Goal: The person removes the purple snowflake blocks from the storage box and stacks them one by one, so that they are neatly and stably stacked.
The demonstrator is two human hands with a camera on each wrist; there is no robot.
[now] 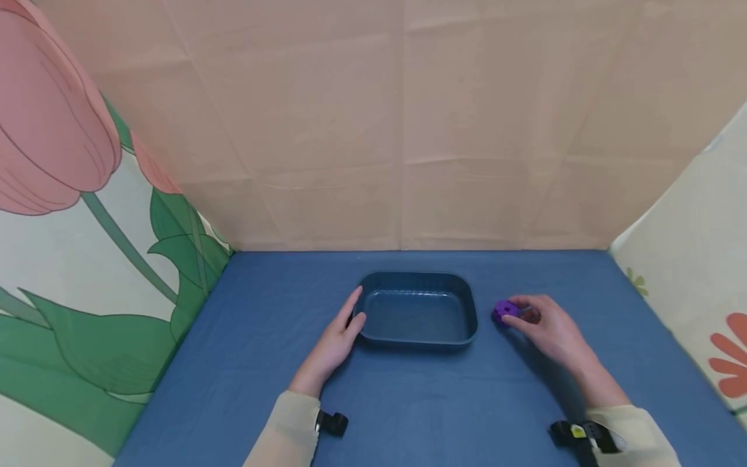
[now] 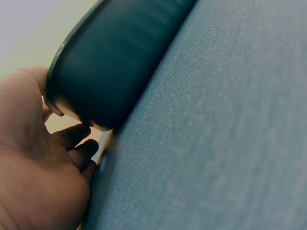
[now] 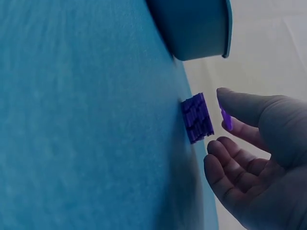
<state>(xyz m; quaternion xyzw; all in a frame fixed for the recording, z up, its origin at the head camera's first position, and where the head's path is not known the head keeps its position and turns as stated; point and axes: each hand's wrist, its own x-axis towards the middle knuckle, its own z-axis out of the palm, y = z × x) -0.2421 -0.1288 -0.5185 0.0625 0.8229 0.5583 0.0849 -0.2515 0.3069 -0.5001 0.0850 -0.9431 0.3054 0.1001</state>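
A dark blue rectangular dish [image 1: 417,340] with rounded corners stands on the blue-covered table. My left hand [image 1: 335,340] is at the dish's left end, its thumb and forefinger touching the rim. The left wrist view shows its other fingers loosely bent beside the dish's outer wall [image 2: 105,67]. To the right of the dish is a small purple ridged piece [image 1: 506,311] with dark holes. My right hand [image 1: 548,327] pinches it between thumb and forefinger. In the right wrist view the ridged purple piece [image 3: 197,118] sits close to the table surface; lighter purple shows between the fingertips.
The blue cloth [image 1: 233,363] covers the table around the dish. A plain beige sheet [image 1: 403,130] hangs at the back. Flower-printed sheets stand along the left and right sides. Black wrist cameras [image 1: 334,424] are strapped at both sleeves.
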